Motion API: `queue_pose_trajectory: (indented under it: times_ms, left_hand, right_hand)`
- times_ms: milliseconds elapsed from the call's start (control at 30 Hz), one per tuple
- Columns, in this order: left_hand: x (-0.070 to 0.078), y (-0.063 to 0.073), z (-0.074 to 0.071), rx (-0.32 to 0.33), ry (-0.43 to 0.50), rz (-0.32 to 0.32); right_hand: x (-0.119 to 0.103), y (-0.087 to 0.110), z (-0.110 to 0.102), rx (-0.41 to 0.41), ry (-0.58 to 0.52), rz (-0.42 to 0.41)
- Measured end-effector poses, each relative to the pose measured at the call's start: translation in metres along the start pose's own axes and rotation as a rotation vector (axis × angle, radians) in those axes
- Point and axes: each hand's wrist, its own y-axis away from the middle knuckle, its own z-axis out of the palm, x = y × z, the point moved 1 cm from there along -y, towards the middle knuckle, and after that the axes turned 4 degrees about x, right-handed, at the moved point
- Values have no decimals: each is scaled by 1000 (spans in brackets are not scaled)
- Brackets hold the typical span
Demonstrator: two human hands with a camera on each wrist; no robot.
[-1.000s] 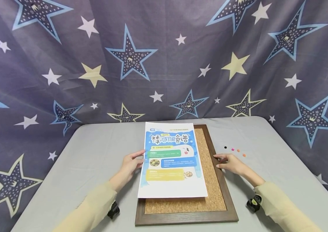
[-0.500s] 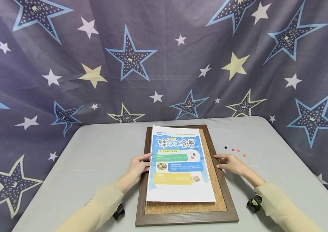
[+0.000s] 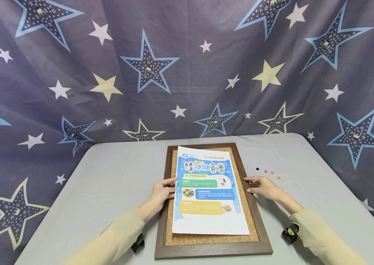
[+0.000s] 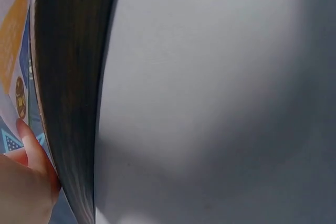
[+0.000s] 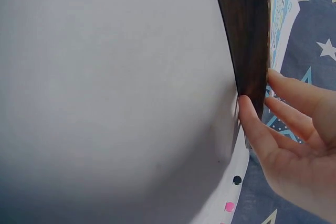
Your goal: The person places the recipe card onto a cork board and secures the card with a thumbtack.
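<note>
A cork board [image 3: 251,230] in a dark brown wooden frame [image 3: 213,250] lies on the table. Over it is a printed poster [image 3: 211,224] with blue, green and yellow panels, slightly tilted, with cork showing along its sides and bottom. My left hand [image 3: 161,193] pinches the poster's left edge around mid-height, above the frame's left rail. In the left wrist view, its fingertip [image 4: 22,127] is right at the paper. On the opposite side, my right hand [image 3: 264,187] holds the frame's right rail; the right wrist view shows fingers [image 5: 252,114] on both sides of that rail.
Several small round pieces lie right of the board: a black one [image 3: 257,169], a pink one [image 3: 266,171] and orange ones [image 3: 279,177]. The grey table [image 3: 117,165] extends around the board, and a star-patterned curtain [image 3: 187,81] hangs behind it.
My left hand has moved right and slightly toward me with the poster, bringing it from over the frame's left side to nearly the middle of the cork. My right hand has stayed put.
</note>
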Motion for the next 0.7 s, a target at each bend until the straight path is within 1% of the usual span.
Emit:
queue_pose_trajectory:
  times_ms: [133, 367, 700]
  left_hand:
    - [-1, -1, 1, 0, -2, 3]
    - [-1, -2, 2, -1, -38, 9]
    - [0, 1, 4, -8, -132, 80]
  right_hand:
    - [-1, 0, 0, 0, 1, 10]
    - [-1, 0, 0, 0, -12, 16]
    - [2, -1, 1, -1, 13, 28]
